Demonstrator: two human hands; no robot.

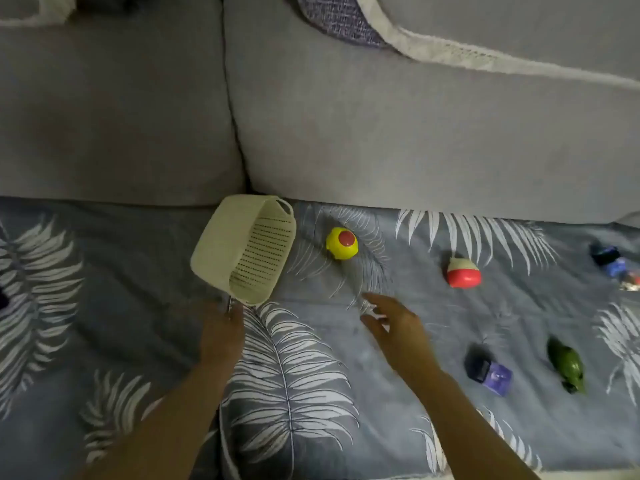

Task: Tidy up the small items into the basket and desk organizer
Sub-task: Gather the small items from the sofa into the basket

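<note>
**Basket tilted on a sofa seat, small items spread beside it**

A cream basket (242, 251) sits on the leaf-patterned seat cover (298, 375), just in front of the grey back cushions (381, 133). It is tipped so that its opening and slotted floor face right; a loop handle shows at its upper right corner. The left hand (221, 336) meets the basket's lower edge, fingers curled at the rim; how firmly they grip cannot be told. The right hand (391, 327) hovers over the cover to the lower right of the basket, fingers spread and released, grasping nothing.

All the small items lie to the right of the basket. A yellow toy (341, 243) with a red cap is nearest, just beside the basket's right wall. Farther right rests a red toy (463, 273) with a white top. Below and right of the basket, well apart from it, lie a purple toy (489, 373) and a green toy (568, 365), side by side. A dark blue cluster (611, 261) at the far right edge is too blurred to identify. The basket holds nothing visible.
</note>
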